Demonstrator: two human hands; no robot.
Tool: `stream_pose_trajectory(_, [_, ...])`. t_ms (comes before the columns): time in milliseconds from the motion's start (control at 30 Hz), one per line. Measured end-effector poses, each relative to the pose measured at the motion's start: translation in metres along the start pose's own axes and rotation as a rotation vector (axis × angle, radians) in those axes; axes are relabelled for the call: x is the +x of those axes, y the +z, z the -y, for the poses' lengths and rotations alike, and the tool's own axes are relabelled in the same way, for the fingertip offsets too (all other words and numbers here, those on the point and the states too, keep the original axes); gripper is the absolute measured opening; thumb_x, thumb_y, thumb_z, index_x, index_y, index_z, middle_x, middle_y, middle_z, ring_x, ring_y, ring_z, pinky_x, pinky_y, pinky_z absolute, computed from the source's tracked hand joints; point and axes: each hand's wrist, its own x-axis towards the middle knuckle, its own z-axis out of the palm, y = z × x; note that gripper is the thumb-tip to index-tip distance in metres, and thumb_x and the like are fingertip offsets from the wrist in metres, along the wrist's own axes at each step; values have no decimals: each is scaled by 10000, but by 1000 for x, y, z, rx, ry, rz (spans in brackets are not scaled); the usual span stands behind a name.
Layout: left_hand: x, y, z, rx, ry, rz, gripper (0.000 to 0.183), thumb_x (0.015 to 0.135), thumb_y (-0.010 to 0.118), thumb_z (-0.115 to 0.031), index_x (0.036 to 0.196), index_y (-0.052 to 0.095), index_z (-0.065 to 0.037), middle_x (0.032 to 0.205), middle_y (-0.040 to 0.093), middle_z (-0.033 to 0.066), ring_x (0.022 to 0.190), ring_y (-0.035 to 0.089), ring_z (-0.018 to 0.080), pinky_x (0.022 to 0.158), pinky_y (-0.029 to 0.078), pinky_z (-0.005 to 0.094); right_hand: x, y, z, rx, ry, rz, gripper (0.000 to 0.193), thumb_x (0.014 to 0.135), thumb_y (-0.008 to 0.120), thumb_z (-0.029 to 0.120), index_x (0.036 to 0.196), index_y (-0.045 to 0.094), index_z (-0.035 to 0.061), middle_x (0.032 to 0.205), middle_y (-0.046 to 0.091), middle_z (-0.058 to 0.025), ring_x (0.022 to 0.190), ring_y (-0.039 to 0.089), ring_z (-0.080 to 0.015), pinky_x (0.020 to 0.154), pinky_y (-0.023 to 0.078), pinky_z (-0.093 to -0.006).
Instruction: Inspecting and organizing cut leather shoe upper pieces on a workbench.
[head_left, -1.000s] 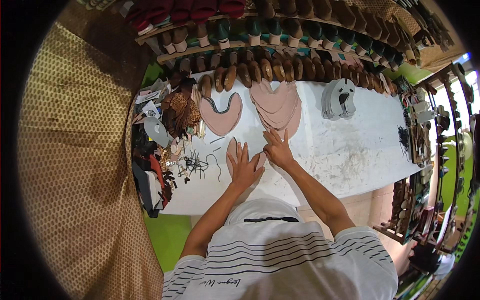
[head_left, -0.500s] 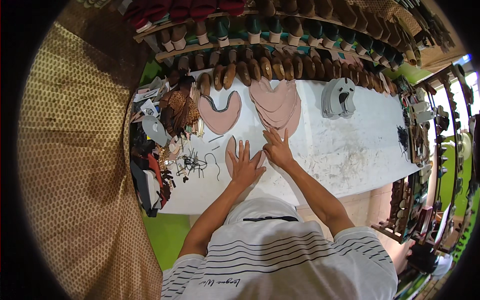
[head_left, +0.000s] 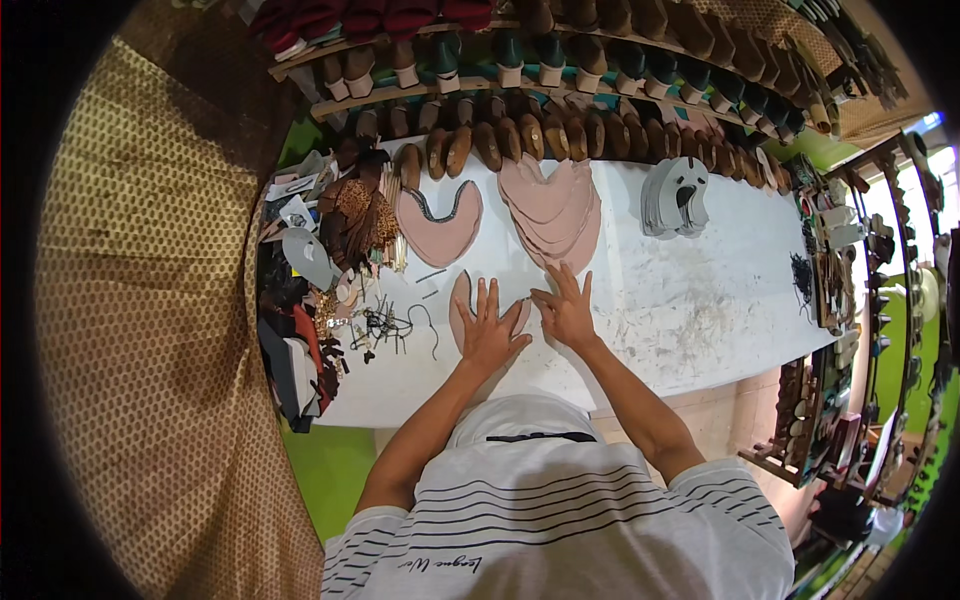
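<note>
My left hand (head_left: pixel 489 332) lies flat, fingers spread, on a pink U-shaped shoe upper piece (head_left: pixel 461 301), pressing it to the white table (head_left: pixel 660 310). Most of that piece is hidden under the hand; its two tips show on either side. My right hand (head_left: pixel 567 312) is open just to the right, its index finger and thumb close by the piece's right tip. Whether they touch it is too small to tell. Beyond my hands are a stack of pink upper pieces (head_left: pixel 553 215) and a single pink piece (head_left: pixel 440 235) with a dark trim along its inner curve.
A pile of grey cut pieces (head_left: pixel 660 205) lies at the far right. Dark cord scraps (head_left: pixel 385 328) and a heap of leather offcuts (head_left: pixel 350 215) fill the left side. Brown shoe lasts (head_left: pixel 530 136) line the back edge, below shelves of heeled shoes (head_left: pixel 510 60).
My right hand has shifted a little to the right and nearer me, away from the pink stack. My left hand has stayed in place on the piece.
</note>
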Motion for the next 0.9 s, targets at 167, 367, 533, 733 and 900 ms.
stream_pose_trajectory(167, [-3, 5, 6, 15, 19, -62, 734, 876, 648, -666, 1450, 603, -209, 1658, 194, 316, 1563, 49, 506, 1094, 3, 830, -13, 1, 18, -216, -115, 64, 445, 886, 645, 144, 1316, 717, 237, 1638, 354, -140, 1552, 221, -418, 1120, 97, -825])
stream_pose_trajectory(367, [-1, 7, 8, 12, 16, -58, 727, 891, 582, -704, 1433, 621, -222, 1679, 167, 297, 1576, 20, 478, 1110, -13, 814, -24, 11, 17, -204, -51, 83, 535, 878, 629, 110, 1397, 652, 238, 1680, 273, -162, 1559, 188, -446, 1106, 126, -834])
stream_pose_trajectory(533, [2, -14, 7, -146, -25, -89, 601, 893, 678, -559, 1375, 680, -201, 1667, 193, 303, 1558, 57, 520, 1096, 11, 827, -28, 10, 23, 43, 160, 18, 519, 840, 634, 86, 1352, 671, 156, 1665, 272, -223, 1544, 212, -463, 1118, 143, -812])
stream_pose_trajectory(733, [-10, -28, 37, -93, -211, -220, 509, 876, 742, -394, 1318, 705, -144, 1652, 232, 308, 1562, 47, 515, 1100, 10, 833, -42, 13, 50, -46, 343, -23, 281, 864, 712, 217, 1105, 754, 79, 1639, 310, -243, 1531, 238, -462, 1111, 130, -815])
stream_pose_trajectory(900, [-25, -28, 56, 133, -408, -137, 559, 854, 762, -409, 1247, 694, -16, 1659, 175, 318, 1561, -15, 515, 1106, -72, 821, -40, 20, 64, -151, 323, -31, 322, 855, 774, 372, 906, 779, 54, 1631, 323, -255, 1538, 220, -460, 1101, 93, -831])
